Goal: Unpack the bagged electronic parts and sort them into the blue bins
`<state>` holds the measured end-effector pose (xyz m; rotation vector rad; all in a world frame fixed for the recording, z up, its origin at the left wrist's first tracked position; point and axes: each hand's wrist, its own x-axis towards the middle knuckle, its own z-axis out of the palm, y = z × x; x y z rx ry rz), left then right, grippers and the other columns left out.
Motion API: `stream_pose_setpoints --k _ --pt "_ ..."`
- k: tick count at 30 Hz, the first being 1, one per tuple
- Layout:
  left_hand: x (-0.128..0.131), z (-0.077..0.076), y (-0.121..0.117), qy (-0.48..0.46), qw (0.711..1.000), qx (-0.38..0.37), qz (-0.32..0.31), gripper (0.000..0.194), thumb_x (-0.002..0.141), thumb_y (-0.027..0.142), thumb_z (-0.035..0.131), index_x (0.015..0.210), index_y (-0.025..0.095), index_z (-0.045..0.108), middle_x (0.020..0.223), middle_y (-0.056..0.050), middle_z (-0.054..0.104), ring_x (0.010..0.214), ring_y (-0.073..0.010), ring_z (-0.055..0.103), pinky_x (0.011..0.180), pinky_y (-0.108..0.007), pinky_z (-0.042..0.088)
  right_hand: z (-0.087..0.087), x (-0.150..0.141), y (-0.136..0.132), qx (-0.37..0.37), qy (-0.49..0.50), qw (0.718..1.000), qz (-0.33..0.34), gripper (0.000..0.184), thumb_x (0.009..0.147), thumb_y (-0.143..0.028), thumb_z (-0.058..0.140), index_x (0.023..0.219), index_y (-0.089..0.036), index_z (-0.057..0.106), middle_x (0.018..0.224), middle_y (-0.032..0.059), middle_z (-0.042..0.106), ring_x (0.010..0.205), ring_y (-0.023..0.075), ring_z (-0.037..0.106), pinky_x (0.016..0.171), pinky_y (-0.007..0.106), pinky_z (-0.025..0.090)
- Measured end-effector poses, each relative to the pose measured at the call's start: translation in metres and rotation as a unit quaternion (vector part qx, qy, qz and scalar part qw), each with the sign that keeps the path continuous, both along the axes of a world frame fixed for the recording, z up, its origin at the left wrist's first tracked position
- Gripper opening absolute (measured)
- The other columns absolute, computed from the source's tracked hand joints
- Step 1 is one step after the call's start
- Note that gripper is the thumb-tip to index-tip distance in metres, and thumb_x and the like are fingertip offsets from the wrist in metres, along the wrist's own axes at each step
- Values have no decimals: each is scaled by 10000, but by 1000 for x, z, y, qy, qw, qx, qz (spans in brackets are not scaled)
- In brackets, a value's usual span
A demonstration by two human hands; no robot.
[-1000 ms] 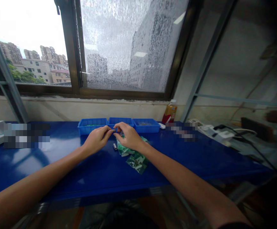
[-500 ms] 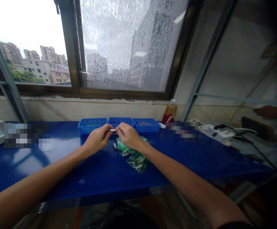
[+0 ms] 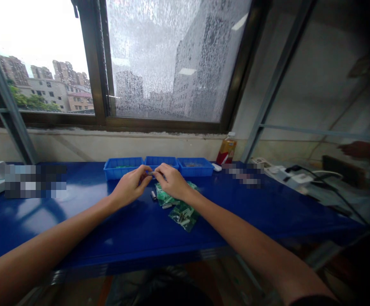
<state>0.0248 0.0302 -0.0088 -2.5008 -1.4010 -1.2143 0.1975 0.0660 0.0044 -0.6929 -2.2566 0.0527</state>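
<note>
Over the blue table, my left hand and my right hand meet at the fingertips, both closed in a pinch. Between them they hold a small thin strip, grey now and too small to name. Partly beneath my right hand and wrist lie green-tinted clear plastic bags with small pale pieces in them. A small dark and silver piece rests on the table just left of the bags.
Three blue bins stand in a row behind my hands: a left bin, a middle one and a right one. A drink bottle is at the back right. White plugs and cables lie at the right, near another person's hand.
The small strip has turned between my fingertips: its pale face showed before, and now it looks grey. My hands have barely moved.
</note>
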Motion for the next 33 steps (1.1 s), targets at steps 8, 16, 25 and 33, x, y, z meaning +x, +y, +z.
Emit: stream_pose_setpoints --k 8,16,25,33 --pt "-2 -1 4 -2 1000 0 16 231 929 331 353 905 185 531 770 -32 641 710 -166 609 638 -269 433 -1 1 -3 1 18 1000 11 186 823 -257 555 990 -183 517 805 13 552 743 136 524 692 257 409" --pt "-1 1 0 -10 1000 -1 8 233 912 338 394 1036 180 513 732 -12 628 657 -153 592 592 -251 422 1 1 -1 20 5 1000 7 168 906 -250 416 803 -178 528 771 28 542 748 139 511 698 262 392" --pt "-2 1 1 -12 1000 -1 13 220 922 326 377 934 172 534 749 -25 627 696 -162 597 632 -263 421 -1 1 -2 6 17 1000 9 148 867 -296 493 920 -166 537 776 21 544 731 138 518 686 263 400" --pt "-1 2 0 -9 1000 -7 26 252 932 314 334 862 171 529 696 -18 615 650 -154 589 614 -260 415 -1 1 -2 30 6 999 19 72 846 -228 508 889 -177 533 785 19 532 737 137 508 679 256 400"
